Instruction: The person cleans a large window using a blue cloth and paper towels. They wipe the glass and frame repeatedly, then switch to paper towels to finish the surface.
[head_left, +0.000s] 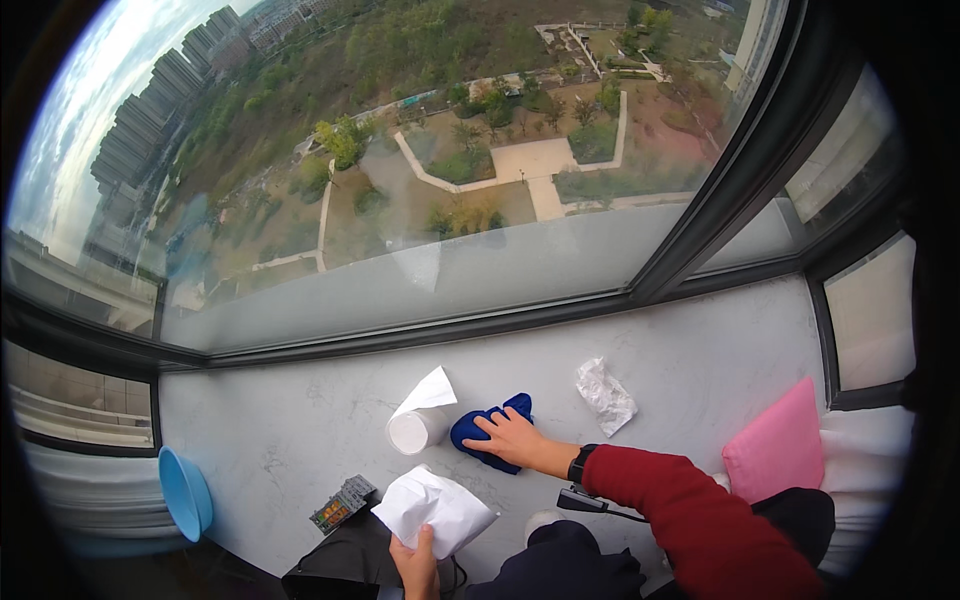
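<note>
My right hand (513, 439), in a red sleeve with a black wrist band, lies over a bunched dark blue cloth (466, 428) on the marbled windowsill (285, 427), fingers curled onto it. In my left hand (417, 562), lower down, is a creased white paper sheet (435, 501), pinched under the thumb. Just left of the cloth sits a white cylinder (411, 433), possibly a paper roll, with a white flap (433, 388) rising behind it. A crumpled white paper (604, 397) rests on the sill to the right of the cloth.
A large window (450, 165) with a dark frame borders the sill's far side. At left stands a blue basin (184, 495); a grey patterned box (343, 504) lies by a black bag (341, 559). To the right are a pink cushion (780, 442) and a black corded device (582, 501).
</note>
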